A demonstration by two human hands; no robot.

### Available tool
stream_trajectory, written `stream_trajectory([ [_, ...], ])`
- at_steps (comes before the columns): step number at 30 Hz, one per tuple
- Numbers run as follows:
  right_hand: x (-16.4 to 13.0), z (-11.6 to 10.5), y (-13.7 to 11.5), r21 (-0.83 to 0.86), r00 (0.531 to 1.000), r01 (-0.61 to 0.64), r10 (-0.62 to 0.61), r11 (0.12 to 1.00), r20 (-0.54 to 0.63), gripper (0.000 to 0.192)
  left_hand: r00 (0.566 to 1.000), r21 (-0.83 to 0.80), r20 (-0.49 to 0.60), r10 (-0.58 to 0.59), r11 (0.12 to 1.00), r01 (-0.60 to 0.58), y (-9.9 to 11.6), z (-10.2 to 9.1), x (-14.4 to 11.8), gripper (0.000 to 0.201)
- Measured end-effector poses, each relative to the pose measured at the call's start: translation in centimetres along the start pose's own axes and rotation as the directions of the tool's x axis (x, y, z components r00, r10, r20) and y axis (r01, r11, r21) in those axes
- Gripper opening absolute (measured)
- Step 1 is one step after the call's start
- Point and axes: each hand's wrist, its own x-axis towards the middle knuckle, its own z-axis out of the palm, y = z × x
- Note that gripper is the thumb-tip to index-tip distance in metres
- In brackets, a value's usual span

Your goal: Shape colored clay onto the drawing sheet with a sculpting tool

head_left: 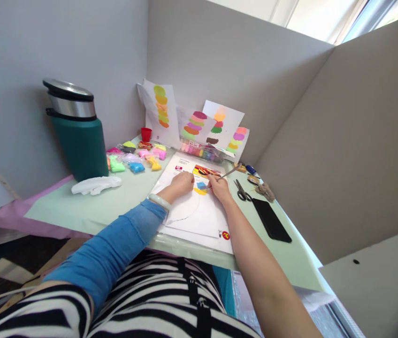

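Observation:
My right hand (219, 186) is closed around a slender grey metal tool (232, 172), whose long end sticks out up and to the right. Its working end lies close to a small blue patch (202, 185) on the white paper (188, 213); whether they touch I cannot tell. Just below the blue is a yellow patch (200, 191), with a thin pencil line running down from it. To the left of these patches my left hand (182, 183) rests on the paper with its fingers curled in. Anything inside that hand is hidden.
Small bags of coloured clay (136, 167), a green bottle (79, 141) and a crumpled white tissue (96, 185) are at the left. Colour swatch sheets (162, 112) lean at the back. Scissors (243, 191) and a black phone (271, 219) lie to the right.

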Motion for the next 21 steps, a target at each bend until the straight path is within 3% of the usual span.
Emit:
stream_trajectory([
  [10, -0.48, 0.21, -0.47, 0.032, 0.996, 0.066, -0.068, 0.997, 0.061, 0.047, 1.000, 0.005, -0.001, -0.013, 1.000, 0.013, -0.04, 0.18, 0.12, 0.020],
  [21, 0.07, 0.20, -0.08, -0.118, 0.988, 0.153, -0.150, 0.981, 0.032, 0.046, 1.000, -0.008, 0.007, -0.025, 1.000, 0.025, 0.10, -0.06, -0.02, 0.020],
])
